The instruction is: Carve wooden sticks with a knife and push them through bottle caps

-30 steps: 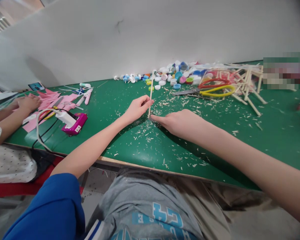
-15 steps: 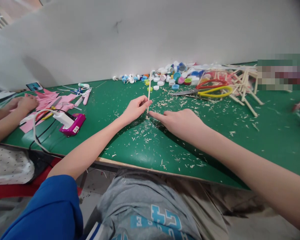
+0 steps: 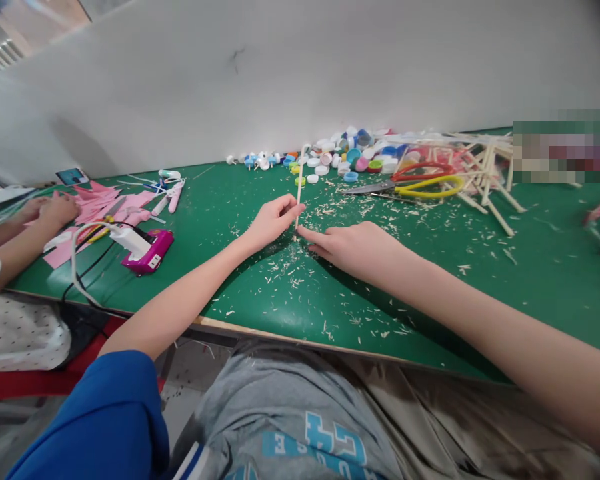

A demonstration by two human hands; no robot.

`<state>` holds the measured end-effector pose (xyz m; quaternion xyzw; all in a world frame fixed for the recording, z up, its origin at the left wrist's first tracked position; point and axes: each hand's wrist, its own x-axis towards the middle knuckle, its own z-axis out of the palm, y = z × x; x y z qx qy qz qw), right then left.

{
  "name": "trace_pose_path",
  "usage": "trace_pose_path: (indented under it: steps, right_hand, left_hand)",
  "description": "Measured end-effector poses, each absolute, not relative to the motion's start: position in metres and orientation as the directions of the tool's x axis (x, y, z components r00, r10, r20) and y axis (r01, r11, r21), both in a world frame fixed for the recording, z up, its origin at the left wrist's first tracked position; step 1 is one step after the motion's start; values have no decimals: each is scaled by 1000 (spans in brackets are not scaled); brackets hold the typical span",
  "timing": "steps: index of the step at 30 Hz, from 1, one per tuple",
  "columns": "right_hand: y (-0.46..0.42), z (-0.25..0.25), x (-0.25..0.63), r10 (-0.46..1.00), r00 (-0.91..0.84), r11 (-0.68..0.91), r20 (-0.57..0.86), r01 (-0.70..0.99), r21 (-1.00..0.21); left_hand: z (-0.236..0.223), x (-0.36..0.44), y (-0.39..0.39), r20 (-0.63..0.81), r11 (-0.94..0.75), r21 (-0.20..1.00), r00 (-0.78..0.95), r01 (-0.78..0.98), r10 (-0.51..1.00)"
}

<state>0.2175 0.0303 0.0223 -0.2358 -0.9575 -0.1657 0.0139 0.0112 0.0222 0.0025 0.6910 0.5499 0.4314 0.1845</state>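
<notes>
Left hand (image 3: 270,223): thumb and fingers pinched on a thin wooden stick (image 3: 299,193), held upright.
Stick: its foot rests on the green worktop (image 3: 260,280) among wood shavings (image 3: 300,267).
Right hand (image 3: 353,243): palm down, forefinger stretched to the stick's foot.
At 1 o'clock: scissors (image 3: 415,183), bottle caps (image 3: 345,153).
At 9 o'clock: another person's hand (image 3: 55,210) on pink paper (image 3: 105,200).

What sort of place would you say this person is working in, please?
Probably a craft workshop or classroom: a green table strewn with wood shavings, a heap of bottle caps, scissors, and the left hand holding a thin wooden stick.
</notes>
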Motion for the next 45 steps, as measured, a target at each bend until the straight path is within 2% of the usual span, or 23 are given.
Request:
trace_pose_path:
  steps: [9, 15, 20, 25, 28, 33, 40, 45]
  right_hand:
    - [34, 24, 217, 436, -898, 852, 62, 434, 291]
    - [30, 31, 214, 454, -891, 841, 0, 429, 330]
    - [28, 36, 213, 478, -877, 845, -51, 443, 301]
    - [29, 31, 215, 497, -866, 846, -53, 470, 252]
    - [28, 26, 217, 505, -863, 840, -5, 491, 232]
    - [25, 21, 219, 501, -861, 809, 89, 503, 305]
    - [17, 28, 216, 527, -850, 781, 13, 490, 386]
    - [18, 26, 215, 523, -851, 780, 36, 495, 383]
  left_hand:
    - [4, 11, 22, 382, -321, 733, 27, 601, 924]
    - [3, 11, 22, 390, -327, 729, 28, 601, 920]
    - [1, 10, 23, 401, -335, 723, 28, 604, 916]
    - [-1, 8, 25, 410, -351, 715, 44, 604, 911]
    - [-1, 8, 26, 407, -347, 721, 38, 600, 913]
    - [0, 8, 26, 404, -342, 729, 30, 593, 914]
    - [1, 9, 24, 399, -330, 734, 17, 594, 917]
    - [2, 10, 23, 399, -334, 736, 21, 589, 917]
